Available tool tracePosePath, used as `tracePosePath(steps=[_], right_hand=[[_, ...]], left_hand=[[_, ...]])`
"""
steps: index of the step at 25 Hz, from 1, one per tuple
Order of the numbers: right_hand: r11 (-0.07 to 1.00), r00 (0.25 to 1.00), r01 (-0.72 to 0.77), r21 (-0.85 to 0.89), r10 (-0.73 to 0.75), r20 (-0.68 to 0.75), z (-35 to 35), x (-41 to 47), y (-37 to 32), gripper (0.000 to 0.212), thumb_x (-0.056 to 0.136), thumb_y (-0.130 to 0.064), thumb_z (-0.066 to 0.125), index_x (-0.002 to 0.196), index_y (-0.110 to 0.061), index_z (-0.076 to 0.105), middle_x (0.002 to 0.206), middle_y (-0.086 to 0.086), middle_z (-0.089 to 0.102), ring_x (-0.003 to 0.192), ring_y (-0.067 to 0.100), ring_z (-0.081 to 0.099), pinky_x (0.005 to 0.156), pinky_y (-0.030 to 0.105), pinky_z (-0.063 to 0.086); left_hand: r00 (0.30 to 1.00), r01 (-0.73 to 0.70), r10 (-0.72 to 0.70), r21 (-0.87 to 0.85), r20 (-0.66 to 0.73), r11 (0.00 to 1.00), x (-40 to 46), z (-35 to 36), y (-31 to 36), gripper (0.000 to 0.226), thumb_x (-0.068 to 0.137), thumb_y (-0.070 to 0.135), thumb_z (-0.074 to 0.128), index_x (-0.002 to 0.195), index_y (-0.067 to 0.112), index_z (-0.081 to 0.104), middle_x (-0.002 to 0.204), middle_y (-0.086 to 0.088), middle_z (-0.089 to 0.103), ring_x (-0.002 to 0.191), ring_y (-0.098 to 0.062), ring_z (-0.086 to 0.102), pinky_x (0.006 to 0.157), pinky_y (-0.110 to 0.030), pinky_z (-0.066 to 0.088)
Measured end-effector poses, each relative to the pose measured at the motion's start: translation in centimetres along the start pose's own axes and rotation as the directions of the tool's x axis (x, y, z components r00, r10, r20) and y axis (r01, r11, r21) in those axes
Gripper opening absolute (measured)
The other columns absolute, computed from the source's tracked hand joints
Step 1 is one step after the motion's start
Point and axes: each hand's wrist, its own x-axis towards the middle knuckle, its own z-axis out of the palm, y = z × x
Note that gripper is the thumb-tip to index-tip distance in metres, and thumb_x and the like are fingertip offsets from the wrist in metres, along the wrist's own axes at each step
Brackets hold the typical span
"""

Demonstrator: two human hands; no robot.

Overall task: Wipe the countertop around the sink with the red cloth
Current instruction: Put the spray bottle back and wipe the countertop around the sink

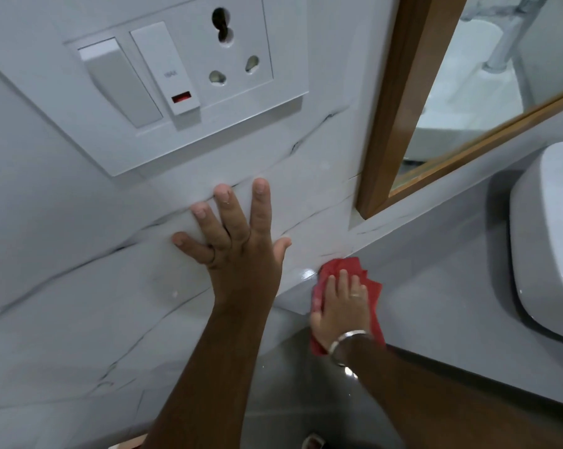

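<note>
Red cloth, spread flat on the grey countertop at its far left corner, touching the joint with the marbled wall tile. Pinned under the right hand, palm down, fingers extended and slightly apart: pressed on the fabric rather than clamped round it. Ring on one finger and metal bangle at the wrist. Left hand open, fingers splayed, braced flat against the wall below the switch and socket plate; holding nothing. White basin well apart to the right, with bare counter between it and the cloth. Wood-framed mirror above, reflecting a tap.

Judged step: wiping the corner strip furthest from the sink, with most of the surround seemingly yet to be covered.

For a clean pass: palm kept flat so the whole cloth bears on the stone; fabric edge pushed right into the wall joint, where grime tends to lodge; overlapping strokes drawn from the wall toward the front edge, then worked rightward to the basin rim. Glossy patch near the joint possibly moisture, so worth a second pass. Bracing hand best kept clear of the socket if damp.
</note>
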Motion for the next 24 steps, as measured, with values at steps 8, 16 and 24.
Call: tracePosePath(steps=[8,16,24], right_hand=[[0.733,0.752,0.659,-0.167,-0.648,0.123,1.7,-0.8,1.5,0.076,0.075,-0.029,0.078,0.142,-0.017,0.045,0.15,0.016,0.047,0.134,0.042,0.045,0.11,0.053,0.029],[0.672,0.695,0.715,-0.196,-0.714,0.086,0.6,0.6,-1.4,0.057,0.088,-0.027,0.06,0.142,-0.02,0.045,0.146,0.008,0.049,0.13,0.035,0.046,0.11,0.046,0.037],[0.735,0.735,0.678,-0.019,-0.677,0.037,0.2,-1.6,5.7,0.072,0.073,-0.01,0.061,0.144,-0.013,0.046,0.153,0.012,0.043,0.137,0.034,0.044,0.114,0.045,0.028]], left_hand=[[1.0,0.004,-0.004,0.041,-0.009,0.999,0.1,0.1,0.1,0.122,0.078,0.082,0.05,0.152,0.021,-0.026,0.146,-0.016,-0.053,0.134,-0.038,-0.048,0.106,-0.062,-0.027],[1.0,0.003,-0.003,0.016,0.007,1.0,0.1,0.0,0.1,0.12,0.08,0.081,0.048,0.15,0.021,-0.029,0.144,-0.015,-0.055,0.132,-0.037,-0.05,0.106,-0.062,-0.028],[1.0,-0.025,0.025,0.023,0.013,0.999,-0.2,-0.1,-0.3,0.123,0.08,0.077,0.053,0.149,0.021,-0.031,0.144,-0.017,-0.055,0.132,-0.039,-0.05,0.106,-0.064,-0.027]])
